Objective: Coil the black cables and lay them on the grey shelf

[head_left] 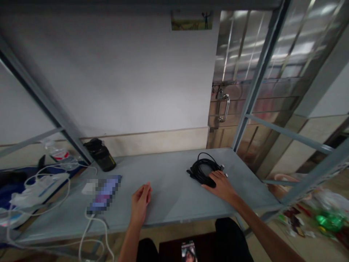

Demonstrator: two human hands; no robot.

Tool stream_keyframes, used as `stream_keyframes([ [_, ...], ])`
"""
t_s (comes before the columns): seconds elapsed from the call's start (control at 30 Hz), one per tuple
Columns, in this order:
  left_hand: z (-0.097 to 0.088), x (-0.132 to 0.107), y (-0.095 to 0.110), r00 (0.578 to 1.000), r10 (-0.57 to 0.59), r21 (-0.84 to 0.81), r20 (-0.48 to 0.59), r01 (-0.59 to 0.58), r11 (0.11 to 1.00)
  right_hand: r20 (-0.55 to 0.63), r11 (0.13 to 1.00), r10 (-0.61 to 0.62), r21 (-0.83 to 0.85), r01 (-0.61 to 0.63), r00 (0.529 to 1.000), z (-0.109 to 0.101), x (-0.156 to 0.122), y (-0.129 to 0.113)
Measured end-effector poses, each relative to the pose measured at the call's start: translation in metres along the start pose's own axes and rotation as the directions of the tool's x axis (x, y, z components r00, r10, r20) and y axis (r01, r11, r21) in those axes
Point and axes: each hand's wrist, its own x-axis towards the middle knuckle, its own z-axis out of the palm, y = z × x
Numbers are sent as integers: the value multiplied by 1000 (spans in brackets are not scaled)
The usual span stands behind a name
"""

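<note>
the coiled black cable (204,169) lies right of centre in the frame, on the far right part of the grey table (169,182), with a small metal plug end poking out at its right side. the right hand (221,185) rests on the near edge of the coil, fingers spread and laid flat over the loops rather than closed round them, so it touches the cable without having it gripped yet. this looks like the start of a pick-up or a gathering of the coil; a firm hold would call for the fingers to curl under the loops so the bundle does not spring apart. the left hand (140,202) sits lower centre, half open and loosely curled, edge-on upon the table, holding nothing. further left lies a phone (105,193), its screen blurred, with a white cord (89,222) trailing from it off the front edge. a black bottle-like thing (100,154) leans near the wall at centre left. no brand or writing can be read anywhere; the small picture (191,20) at the top of the wall is too blurred to make out.
</note>
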Motion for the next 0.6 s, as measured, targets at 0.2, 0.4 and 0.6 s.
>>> stream_keyframes([
  [0.2, -3, 0, -4, 999, -28, 47, 36, 27, 999, 5, 1000, 15, -28, -14, 1000, -3, -2, -4],
  [0.4, -3, 1, -5, 997, -67, 40, 45, 65, 997, 0, 998, -12, -59, 12, 1000, -4, -1, -4],
  [0.6, -3, 0, -6, 998, -58, 23, 33, 57, 998, -9, 998, -24, -53, 24, 1000, -3, 0, -1],
])
